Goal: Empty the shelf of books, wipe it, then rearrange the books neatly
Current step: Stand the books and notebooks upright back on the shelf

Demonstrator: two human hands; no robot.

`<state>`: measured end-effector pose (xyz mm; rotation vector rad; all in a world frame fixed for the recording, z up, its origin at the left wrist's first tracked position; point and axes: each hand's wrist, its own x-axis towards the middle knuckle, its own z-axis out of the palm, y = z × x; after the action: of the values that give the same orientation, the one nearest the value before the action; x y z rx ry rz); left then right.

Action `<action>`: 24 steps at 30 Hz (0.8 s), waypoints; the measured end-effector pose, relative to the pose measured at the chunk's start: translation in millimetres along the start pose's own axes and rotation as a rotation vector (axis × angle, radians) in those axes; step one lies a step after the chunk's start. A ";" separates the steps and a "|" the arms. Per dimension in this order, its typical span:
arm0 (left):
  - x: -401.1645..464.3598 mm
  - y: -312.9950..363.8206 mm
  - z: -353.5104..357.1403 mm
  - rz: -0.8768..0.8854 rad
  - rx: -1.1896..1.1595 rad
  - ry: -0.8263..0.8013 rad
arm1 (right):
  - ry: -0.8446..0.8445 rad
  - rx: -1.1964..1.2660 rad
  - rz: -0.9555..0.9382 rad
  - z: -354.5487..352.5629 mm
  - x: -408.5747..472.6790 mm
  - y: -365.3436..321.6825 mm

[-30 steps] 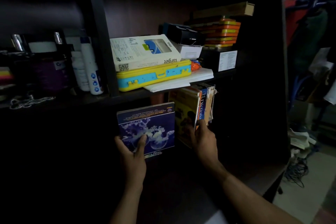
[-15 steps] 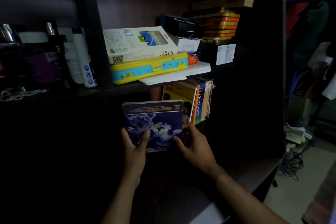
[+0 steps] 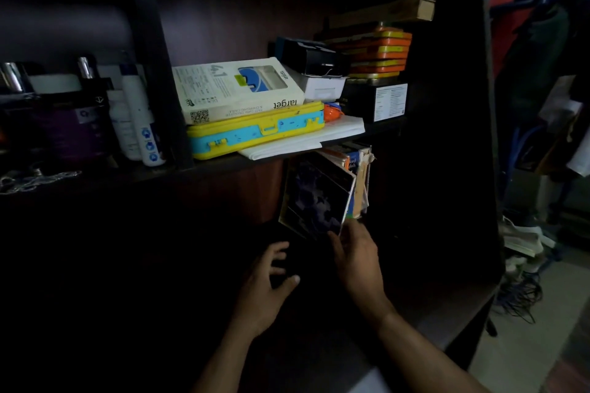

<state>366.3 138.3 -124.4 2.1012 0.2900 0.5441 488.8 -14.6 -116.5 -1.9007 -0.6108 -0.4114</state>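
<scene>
A dark blue book (image 3: 316, 198) with a pale cloudy picture stands upright in the dim lower shelf, tilted against a row of upright books (image 3: 356, 169) that includes a blue dictionary. My right hand (image 3: 357, 255) touches the blue book's lower right corner with its fingertips. My left hand (image 3: 268, 284) hovers below and left of the book, fingers loosely curled, holding nothing. The lower shelf's floor is too dark to make out.
On the upper shelf board (image 3: 223, 166) lie a white box (image 3: 236, 89) on a yellow and blue case (image 3: 255, 131), white papers (image 3: 303, 140), black boxes (image 3: 383, 99) and stacked orange tins (image 3: 380, 51). Bottles (image 3: 140, 118) stand left of the divider. Cables and clutter lie on the floor at right.
The blue book went from both hands in front of the shelf into the shelf, against the row of books. My left hand let go and dropped back; my right hand stays at its corner.
</scene>
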 end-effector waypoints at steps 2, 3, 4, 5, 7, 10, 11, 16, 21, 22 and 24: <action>-0.7 -1.8 2.0 0.021 0.076 -0.033 | -0.026 0.049 0.028 0.7 1.0 1.2; 0.7 -0.8 3.1 0.022 0.178 -0.054 | -0.052 0.072 0.044 0.8 0.7 1.1; 3.4 1.8 5.2 0.011 0.318 -0.077 | -0.074 0.084 0.055 0.4 -0.1 0.3; 7.8 5.6 7.9 -0.025 0.458 -0.090 | -0.082 0.086 0.063 -0.2 -0.3 -1.1; 19.5 19.2 13.8 -0.137 0.555 -0.097 | -0.077 0.066 0.066 -0.2 -0.8 -2.9; 44.1 39.5 35.8 -0.199 0.445 -0.085 | -0.058 0.030 0.057 -1.9 -1.1 -3.2; 51.2 40.2 43.8 -0.191 0.475 -0.066 | -0.056 0.032 0.055 -1.1 -0.9 -3.7; 69.6 27.1 58.7 -0.204 0.585 -0.031 | -0.081 0.000 -0.005 6.6 5.0 2.8; 67.5 27.0 57.2 -0.190 0.616 -0.077 | -0.157 -0.024 -0.004 7.4 6.7 1.2; 67.4 26.0 57.6 -0.192 0.632 -0.080 | -0.175 -0.021 -0.005 7.6 7.3 1.6; 66.7 22.8 59.6 -0.139 0.605 -0.073 | -0.197 -0.008 0.004 7.5 7.2 2.9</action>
<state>453.6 109.1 -116.2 2.6477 0.6130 0.3158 496.4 -6.9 -117.8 -1.9642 -0.7359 -0.2257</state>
